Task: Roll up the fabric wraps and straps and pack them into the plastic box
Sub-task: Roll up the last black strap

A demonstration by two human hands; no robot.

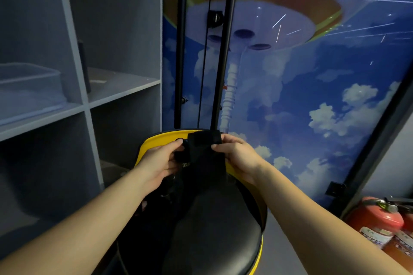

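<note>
A black fabric strap [204,152] is held up over a black padded seat with a yellow rim [223,225]. My left hand [159,161] pinches its left edge and my right hand [238,155] pinches its right edge, near the folded top end. The strap's tail hangs down onto the seat among more dark straps [165,198] that are hard to tell apart. A clear plastic box [29,83] stands on the shelf at the far left, away from both hands.
Grey shelving [120,89] fills the left side. Two black poles [224,51] rise behind the seat in front of a blue sky mural. Red fire extinguishers [380,221] stand on the floor at the lower right.
</note>
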